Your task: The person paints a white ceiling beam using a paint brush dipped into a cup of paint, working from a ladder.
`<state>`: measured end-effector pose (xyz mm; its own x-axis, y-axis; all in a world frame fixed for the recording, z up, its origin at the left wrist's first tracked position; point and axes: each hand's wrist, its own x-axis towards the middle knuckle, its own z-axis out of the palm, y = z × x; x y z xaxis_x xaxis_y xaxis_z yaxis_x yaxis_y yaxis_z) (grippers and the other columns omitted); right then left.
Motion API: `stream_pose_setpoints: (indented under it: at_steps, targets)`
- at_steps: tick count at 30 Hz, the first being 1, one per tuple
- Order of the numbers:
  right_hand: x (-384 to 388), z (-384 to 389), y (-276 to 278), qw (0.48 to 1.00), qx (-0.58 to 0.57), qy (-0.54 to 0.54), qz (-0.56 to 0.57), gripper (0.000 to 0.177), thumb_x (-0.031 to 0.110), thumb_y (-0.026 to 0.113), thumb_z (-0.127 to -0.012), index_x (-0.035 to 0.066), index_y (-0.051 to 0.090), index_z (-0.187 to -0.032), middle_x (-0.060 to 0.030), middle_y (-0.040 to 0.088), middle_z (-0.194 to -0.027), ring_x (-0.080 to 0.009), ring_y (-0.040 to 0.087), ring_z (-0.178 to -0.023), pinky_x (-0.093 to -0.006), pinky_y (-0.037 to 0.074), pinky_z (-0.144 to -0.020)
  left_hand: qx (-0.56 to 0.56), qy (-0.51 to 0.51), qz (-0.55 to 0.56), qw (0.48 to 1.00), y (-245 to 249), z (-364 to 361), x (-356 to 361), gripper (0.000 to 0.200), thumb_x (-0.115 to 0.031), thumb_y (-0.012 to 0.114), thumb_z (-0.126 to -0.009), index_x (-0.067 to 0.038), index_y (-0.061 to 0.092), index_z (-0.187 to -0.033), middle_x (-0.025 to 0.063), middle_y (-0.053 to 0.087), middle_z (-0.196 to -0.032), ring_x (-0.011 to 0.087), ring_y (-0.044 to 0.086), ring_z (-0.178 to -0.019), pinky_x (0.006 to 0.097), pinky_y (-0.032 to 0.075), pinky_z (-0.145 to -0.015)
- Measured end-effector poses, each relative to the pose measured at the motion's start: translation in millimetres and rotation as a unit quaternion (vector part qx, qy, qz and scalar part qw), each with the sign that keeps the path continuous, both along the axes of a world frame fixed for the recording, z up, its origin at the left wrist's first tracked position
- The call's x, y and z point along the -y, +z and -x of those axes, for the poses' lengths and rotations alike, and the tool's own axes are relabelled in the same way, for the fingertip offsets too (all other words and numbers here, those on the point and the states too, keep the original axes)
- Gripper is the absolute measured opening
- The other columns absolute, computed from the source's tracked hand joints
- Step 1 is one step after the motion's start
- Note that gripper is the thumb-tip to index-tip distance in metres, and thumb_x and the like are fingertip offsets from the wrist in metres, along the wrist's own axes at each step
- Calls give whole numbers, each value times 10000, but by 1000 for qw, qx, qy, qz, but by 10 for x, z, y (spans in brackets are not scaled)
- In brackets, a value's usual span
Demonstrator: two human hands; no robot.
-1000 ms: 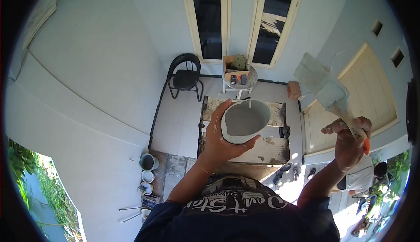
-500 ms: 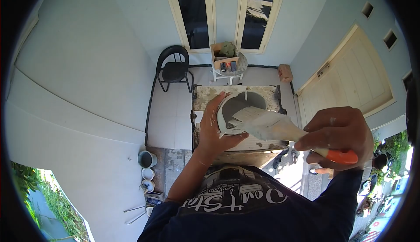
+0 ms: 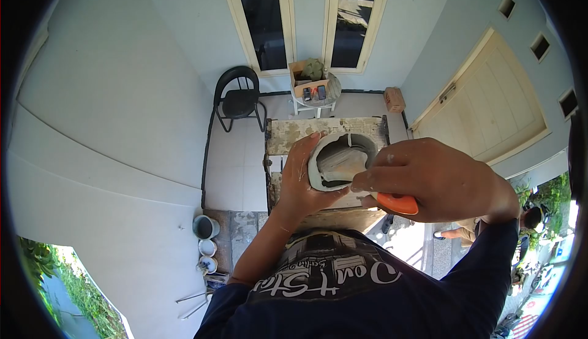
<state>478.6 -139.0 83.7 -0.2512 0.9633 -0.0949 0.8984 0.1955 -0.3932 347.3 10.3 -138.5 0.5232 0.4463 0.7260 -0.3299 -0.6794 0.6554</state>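
My left hand is wrapped round the left side of a round white container with grey material inside. In my right hand is a wide scraper with an orange-ended handle. The scraper's pale, smeared blade lies inside the container's opening, and my right fingers cover part of the container's right rim. Behind and below the container is a worn, paint-stained table.
A black chair and a small round table bearing an open carton stand by the far wall. Buckets line the left side. A brown box sits near the door. Another person's leg shows at right.
My right hand has moved left and the scraper blade has gone from over the container's rim down into it. The container has tilted slightly and shifted a little to the right.
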Motion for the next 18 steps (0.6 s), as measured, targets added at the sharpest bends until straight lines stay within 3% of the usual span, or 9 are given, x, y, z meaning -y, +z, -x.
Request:
stream_pose_setpoints:
  at_steps: [8, 10, 13, 18]
  targets:
    - [35, -36, -286, 997, -4, 5, -76, 494, 41, 716, -784, 125, 619, -1261, -131, 659, -1041, -296, 682, -987, -397, 561, -808, 8, -9, 52, 999, 43, 5, -16, 1071, -190, 961, -565, -18, 388, -1453, 189, 577, -1317, 337, 607, -1200, 418, 514, -1005]
    - [82, -34, -316, 986, -14, 3, -168, 387, 84, 785, -792, 92, 708, -1171, -133, 660, -983, -288, 681, -893, -382, 561, -714, 12, 31, 50, 998, 78, 7, -21, 1068, -189, 959, -563, 17, 389, -1443, 194, 567, -1315, 321, 631, -1171, 400, 533, -984]
    - [197, -66, -257, 989, -9, 0, -149, 499, 66, 756, -757, 143, 666, -1241, -132, 659, -1068, -271, 687, -979, -369, 579, -797, -4, 57, 47, 997, 99, 52, -53, 1073, -202, 959, -571, 32, 380, -1443, 196, 562, -1315, 319, 645, -1150, 401, 542, -969]
    - [321, -133, -262, 981, -39, -23, -188, 448, 48, 805, -707, 148, 736, -1138, -111, 655, -1032, -261, 689, -923, -347, 588, -739, 18, 94, 20, 995, 97, 16, -60, 1073, -207, 959, -574, 37, 377, -1442, 202, 561, -1316, 317, 641, -1159, 403, 532, -981]
